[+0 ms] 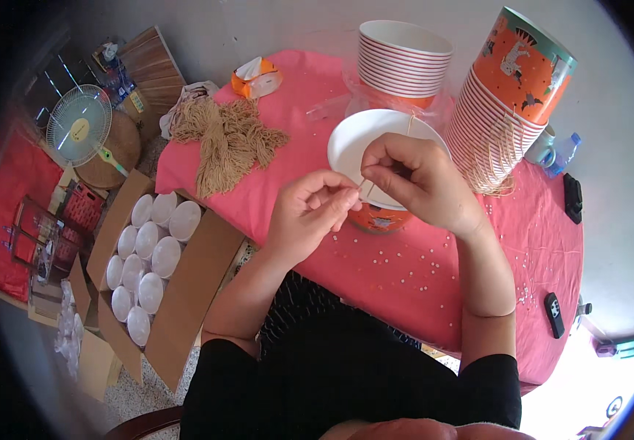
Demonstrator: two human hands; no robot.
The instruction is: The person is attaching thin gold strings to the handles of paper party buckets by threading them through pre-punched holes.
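Observation:
A paper bucket [346, 139], white inside with an orange printed outside, stands on the pink tablecloth in front of me. Over its near rim, my left hand [310, 216] pinches a thin tan cord [411, 123] between thumb and finger. Just to the right, my right hand [434, 183] is also closed in a pinch on the cord, its knuckles above the bucket's opening. Part of the cord rises at the bucket's far rim; the rest is mostly hidden by my fingers. A pile of loose tan cords [230, 143] lies left of the bucket.
Behind the bucket rises a stack of white-rimmed buckets [405, 62]. A taller, leaning stack [526, 70] with cords hanging on it is at right. Small pale dots are scattered over the tablecloth [376, 293]. A remote control [554, 315] lies at right; a cardboard box [192, 301] of clear cups stands at left.

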